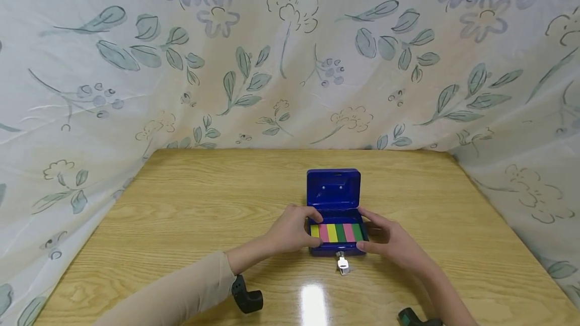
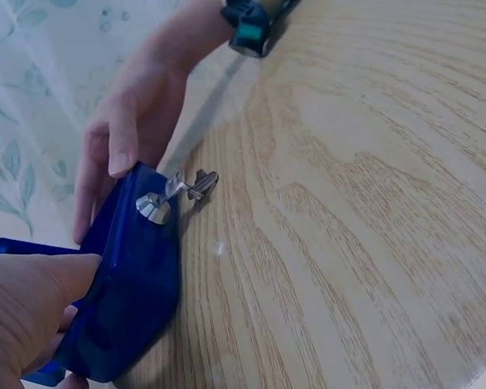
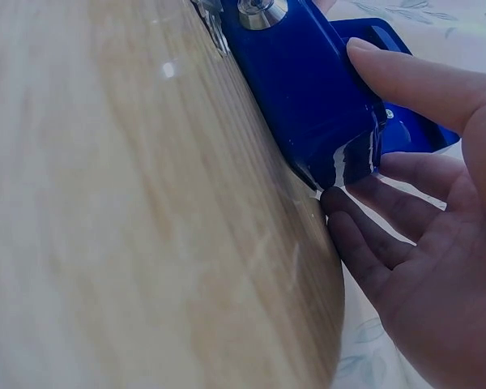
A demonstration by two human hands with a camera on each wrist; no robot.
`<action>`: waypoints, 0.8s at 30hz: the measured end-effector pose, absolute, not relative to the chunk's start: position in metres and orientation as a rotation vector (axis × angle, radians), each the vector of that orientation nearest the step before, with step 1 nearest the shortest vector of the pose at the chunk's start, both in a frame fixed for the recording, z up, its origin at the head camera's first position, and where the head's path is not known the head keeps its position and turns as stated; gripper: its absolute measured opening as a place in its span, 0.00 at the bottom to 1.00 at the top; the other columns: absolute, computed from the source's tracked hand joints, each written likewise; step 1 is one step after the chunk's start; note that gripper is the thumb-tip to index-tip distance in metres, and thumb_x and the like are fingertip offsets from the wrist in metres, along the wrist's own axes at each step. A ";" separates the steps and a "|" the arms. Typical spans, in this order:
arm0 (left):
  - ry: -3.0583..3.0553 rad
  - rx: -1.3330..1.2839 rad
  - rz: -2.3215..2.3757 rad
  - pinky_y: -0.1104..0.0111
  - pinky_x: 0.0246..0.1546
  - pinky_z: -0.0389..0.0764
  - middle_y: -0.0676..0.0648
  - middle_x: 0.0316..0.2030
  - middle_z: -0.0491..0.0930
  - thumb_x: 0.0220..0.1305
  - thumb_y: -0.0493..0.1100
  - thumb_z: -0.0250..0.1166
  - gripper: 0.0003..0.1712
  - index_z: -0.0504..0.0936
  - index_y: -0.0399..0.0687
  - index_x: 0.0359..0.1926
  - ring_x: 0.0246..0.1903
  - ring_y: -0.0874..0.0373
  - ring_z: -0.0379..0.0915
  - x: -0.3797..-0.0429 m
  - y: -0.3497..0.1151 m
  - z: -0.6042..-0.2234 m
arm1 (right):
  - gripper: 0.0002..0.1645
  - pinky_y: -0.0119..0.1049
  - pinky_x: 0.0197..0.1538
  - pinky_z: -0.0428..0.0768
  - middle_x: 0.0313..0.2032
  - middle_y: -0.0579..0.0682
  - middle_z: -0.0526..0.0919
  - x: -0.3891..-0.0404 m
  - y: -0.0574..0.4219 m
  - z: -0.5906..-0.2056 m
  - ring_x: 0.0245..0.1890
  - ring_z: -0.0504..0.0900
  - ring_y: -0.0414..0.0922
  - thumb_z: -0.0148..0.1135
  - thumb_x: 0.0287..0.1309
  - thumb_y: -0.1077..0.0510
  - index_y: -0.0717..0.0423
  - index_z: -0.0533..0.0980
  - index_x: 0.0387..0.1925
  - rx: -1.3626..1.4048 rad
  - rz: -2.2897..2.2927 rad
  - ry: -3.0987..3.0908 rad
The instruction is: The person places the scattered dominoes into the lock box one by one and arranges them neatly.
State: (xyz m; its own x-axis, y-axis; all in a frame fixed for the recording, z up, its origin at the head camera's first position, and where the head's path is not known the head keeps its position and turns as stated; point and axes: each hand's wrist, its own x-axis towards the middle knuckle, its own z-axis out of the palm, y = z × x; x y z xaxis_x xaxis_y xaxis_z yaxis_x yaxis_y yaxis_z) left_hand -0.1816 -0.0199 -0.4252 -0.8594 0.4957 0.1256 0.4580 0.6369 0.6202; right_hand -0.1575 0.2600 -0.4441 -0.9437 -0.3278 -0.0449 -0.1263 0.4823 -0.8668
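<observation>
A small blue metal cash box (image 1: 337, 250) stands on the table with its lid (image 1: 334, 187) raised at the back. Inside lies a row of yellow, pink and green blocks (image 1: 340, 233). My left hand (image 1: 292, 229) holds the box's left end, thumb over the front rim and index finger bent over the side. At the opposite end my right hand (image 1: 395, 245) grips the box, its thumb on the front corner and its fingers along the right side. A key (image 1: 343, 264) sits in the front lock (image 2: 153, 208). Some left fingertips are hidden by the box.
The wooden table (image 1: 204, 185) reaches back to a floral curtain (image 1: 290, 54), which also hangs at both sides. Black wrist devices (image 1: 246, 296) are worn on both arms. Light reflects off the table in front of the box.
</observation>
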 end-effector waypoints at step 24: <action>2.630 0.814 1.365 0.61 0.49 0.79 0.50 0.52 0.79 0.56 0.48 0.75 0.26 0.80 0.42 0.53 0.52 0.52 0.73 -0.171 -0.039 -0.429 | 0.49 0.62 0.64 0.63 0.70 0.59 0.63 -0.156 0.263 -0.444 0.64 0.67 0.62 0.73 0.55 0.47 0.44 0.60 0.74 -0.404 -1.478 2.490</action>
State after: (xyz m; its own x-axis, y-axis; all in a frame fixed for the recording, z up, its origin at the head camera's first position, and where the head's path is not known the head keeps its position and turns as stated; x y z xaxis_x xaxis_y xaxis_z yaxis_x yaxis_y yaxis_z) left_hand -0.1709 -0.0392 -0.4285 -0.8576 0.4831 0.1766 0.4224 0.4656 0.7776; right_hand -0.1557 0.2630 -0.4445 -0.9387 -0.3417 -0.0462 -0.1231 0.4572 -0.8808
